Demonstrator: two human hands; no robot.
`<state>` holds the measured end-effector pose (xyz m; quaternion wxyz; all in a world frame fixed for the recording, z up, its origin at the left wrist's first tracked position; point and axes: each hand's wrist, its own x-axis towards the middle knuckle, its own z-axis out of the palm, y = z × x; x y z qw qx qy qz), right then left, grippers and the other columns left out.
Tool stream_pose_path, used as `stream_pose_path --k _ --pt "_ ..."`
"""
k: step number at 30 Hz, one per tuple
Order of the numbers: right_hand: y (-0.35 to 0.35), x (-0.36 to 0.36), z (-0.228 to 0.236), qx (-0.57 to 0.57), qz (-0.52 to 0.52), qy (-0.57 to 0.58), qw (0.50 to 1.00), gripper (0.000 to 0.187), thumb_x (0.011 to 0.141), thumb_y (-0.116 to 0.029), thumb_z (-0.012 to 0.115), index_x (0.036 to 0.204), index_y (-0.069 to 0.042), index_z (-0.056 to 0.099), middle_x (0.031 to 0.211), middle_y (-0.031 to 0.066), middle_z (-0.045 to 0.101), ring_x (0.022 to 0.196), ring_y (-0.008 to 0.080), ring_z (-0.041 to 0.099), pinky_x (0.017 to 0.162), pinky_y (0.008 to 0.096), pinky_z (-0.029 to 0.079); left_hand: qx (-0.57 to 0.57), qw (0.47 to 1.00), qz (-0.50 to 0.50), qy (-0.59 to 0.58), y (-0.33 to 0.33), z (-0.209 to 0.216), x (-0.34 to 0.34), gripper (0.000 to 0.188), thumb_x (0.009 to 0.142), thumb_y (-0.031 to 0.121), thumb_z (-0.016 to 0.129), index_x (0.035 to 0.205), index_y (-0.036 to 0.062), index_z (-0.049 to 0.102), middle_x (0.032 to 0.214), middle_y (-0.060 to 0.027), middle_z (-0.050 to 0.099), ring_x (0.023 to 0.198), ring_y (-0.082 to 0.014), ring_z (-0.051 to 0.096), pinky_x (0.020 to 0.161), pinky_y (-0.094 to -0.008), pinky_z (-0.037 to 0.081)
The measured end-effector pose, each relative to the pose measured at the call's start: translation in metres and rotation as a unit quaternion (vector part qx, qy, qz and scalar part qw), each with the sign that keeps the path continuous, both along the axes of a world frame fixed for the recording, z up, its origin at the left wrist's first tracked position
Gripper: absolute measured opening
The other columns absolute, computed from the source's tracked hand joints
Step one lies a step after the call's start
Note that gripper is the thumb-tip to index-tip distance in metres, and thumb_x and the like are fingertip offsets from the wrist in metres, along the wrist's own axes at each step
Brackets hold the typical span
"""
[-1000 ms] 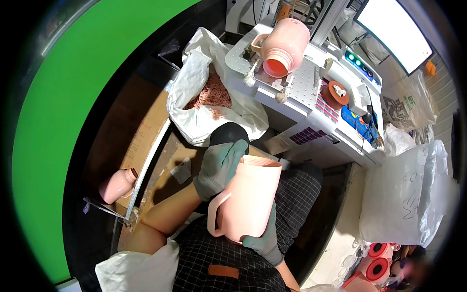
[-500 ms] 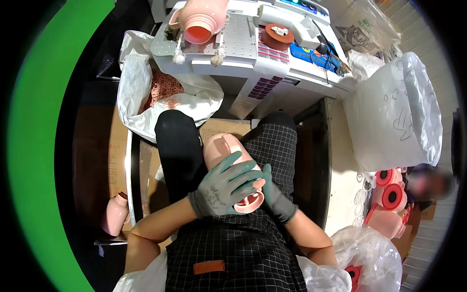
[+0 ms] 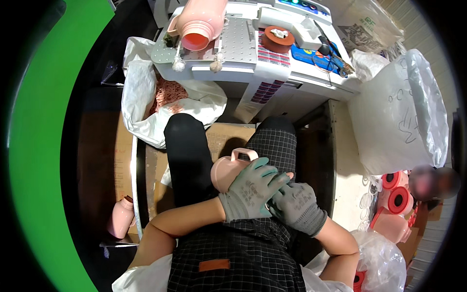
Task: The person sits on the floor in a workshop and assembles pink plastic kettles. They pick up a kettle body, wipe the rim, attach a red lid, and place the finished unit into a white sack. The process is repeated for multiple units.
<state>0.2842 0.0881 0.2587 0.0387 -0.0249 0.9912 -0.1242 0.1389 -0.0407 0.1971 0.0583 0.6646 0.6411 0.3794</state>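
Note:
A pink vacuum jug [image 3: 224, 171] lies tilted across my lap, its loop handle up and its base toward my left knee. My left hand [image 3: 253, 190], in a grey glove with green fingertips, wraps over the jug's side. Gloved alike, my right hand [image 3: 297, 203] is closed at the jug's mouth end, against the left fingers. The two hands hide the mouth, and what the right fingers grip there cannot be made out. A bare, skin-toned tip shows where the fingers meet.
Ahead, another pink jug [image 3: 200, 24] lies on a white machine [image 3: 228, 73] beside a brown tape roll [image 3: 278, 39]. A white sack [image 3: 136, 104] holds pink shreds. Another jug [image 3: 121, 216] stands left. At right are a large plastic bag [image 3: 384, 117] and several pink jugs [image 3: 391, 225].
The jug has turned in my lap; its handle now points up and its mouth is covered. My right hand has come from the jug's side over to its mouth end. Both hands moved rightward.

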Motion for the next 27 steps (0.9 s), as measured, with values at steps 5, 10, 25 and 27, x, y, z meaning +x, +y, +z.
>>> stream_pose_path --k 5,10,25,27 --pt "0.02 0.043 -0.011 0.005 -0.139 0.329 0.934 0.017 0.09 -0.025 0.067 0.083 -0.011 0.062 0.079 0.0051 0.061 0.067 0.0216 0.059 0.061 0.0351 0.045 -0.021 0.958 0.063 -0.278 -0.035 -0.011 -0.077 0.071 0.068 0.03 0.093 0.128 0.0041 0.066 0.117 -0.0104 0.073 0.107 -0.0254 0.072 0.096 -0.0385 0.057" --pt "0.01 -0.04 0.004 -0.168 -0.151 0.496 0.838 0.023 0.097 -0.018 0.059 0.112 0.0 0.061 0.103 0.0125 0.065 0.083 0.0254 0.065 0.076 0.0326 0.052 0.036 0.953 0.018 -0.3 -0.061 0.0 -0.064 0.073 0.067 0.033 0.096 0.126 0.0034 0.066 0.12 -0.0137 0.07 0.111 -0.0292 0.069 0.099 -0.0439 0.056" --pt "0.053 0.027 -0.111 -0.315 -0.415 0.417 0.744 0.007 0.091 -0.005 0.073 0.091 0.002 0.071 0.098 0.0155 0.073 0.093 0.0284 0.071 0.085 0.0378 0.057 -0.14 0.972 0.042 -0.185 0.008 0.015 -0.065 0.086 0.056 0.012 0.092 0.134 0.0011 0.058 0.12 -0.0108 0.07 0.111 -0.025 0.068 0.101 -0.0376 0.051" --pt "0.079 0.084 -0.115 -0.263 -0.523 0.449 0.675 0.008 0.093 -0.005 0.071 0.1 -0.001 0.07 0.1 0.0109 0.071 0.093 0.0195 0.07 0.083 0.0335 0.057 -0.135 0.966 0.041 -0.218 0.013 0.007 -0.061 0.084 0.057 0.014 0.091 0.133 0.0014 0.058 0.119 -0.0098 0.072 0.109 -0.0223 0.069 0.098 -0.0352 0.053"
